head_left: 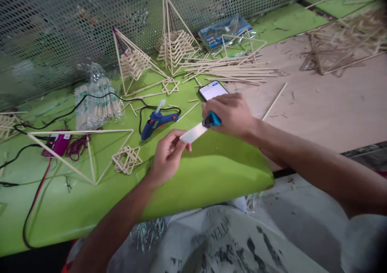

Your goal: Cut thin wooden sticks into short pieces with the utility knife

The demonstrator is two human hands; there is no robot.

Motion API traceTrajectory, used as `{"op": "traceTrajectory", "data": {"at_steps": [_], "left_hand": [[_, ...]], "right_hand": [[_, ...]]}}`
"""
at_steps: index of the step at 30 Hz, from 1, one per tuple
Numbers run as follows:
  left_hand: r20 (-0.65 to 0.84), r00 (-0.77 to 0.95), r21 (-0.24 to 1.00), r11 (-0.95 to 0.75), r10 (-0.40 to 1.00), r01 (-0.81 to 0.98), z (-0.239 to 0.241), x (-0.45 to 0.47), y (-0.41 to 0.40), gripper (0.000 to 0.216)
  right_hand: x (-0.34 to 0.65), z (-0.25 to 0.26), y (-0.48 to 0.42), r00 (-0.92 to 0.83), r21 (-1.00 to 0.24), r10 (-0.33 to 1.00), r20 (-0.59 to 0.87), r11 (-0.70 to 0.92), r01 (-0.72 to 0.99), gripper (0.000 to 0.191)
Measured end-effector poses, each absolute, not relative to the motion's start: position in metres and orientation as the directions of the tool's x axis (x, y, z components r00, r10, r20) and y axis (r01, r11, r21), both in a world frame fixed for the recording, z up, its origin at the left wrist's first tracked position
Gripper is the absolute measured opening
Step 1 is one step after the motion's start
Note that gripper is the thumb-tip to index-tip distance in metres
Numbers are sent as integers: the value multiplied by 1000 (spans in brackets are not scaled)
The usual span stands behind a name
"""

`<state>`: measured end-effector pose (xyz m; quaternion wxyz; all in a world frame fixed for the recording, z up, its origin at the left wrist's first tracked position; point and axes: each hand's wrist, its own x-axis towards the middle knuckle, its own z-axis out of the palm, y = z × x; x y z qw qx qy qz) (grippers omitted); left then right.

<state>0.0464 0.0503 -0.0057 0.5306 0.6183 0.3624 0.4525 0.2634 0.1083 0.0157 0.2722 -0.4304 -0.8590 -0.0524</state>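
My right hand is closed around the blue-and-black handle of a knife, whose broad, pale blade points left. The fingers of my left hand are pinched at the far end of that blade. Whether a thin stick is also between them I cannot tell. Just beyond my right hand lies a phone with its screen lit. A blue glue gun with a clear glue stick rests past my left hand. Nearer on the left are a small star-shaped stick frame and a larger triangular stick frame.
Two tall stick structures stand by the perforated metal screen. Loose sticks and a blue package lie behind the phone. At left are bagged sticks and a purple power strip with trailing cords.
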Motion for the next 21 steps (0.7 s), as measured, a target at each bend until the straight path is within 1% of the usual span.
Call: {"op": "traceTrajectory", "data": {"at_steps": [3,6,9,16,21], "left_hand": [[149,285,989,-142,947,-46,-8,46,52,12],[146,272,989,-135,951,-58,-7,46,52,12],[172,286,985,-163,943,-56,-4,48,51,11],[230,305,970,-242,924,2,0,48,52,5],[252,352,963,-271,902,6,-6,43,51,9]], "right_hand": [[252,13,99,-580,-74,655,484,691,719,17],[250,11,99,-632,-62,642,434,721,690,20],[251,11,100,-637,-79,660,399,717,693,19],[251,12,99,-626,-90,668,402,709,699,19],[251,12,99,-624,-83,674,396,703,706,17]]}}
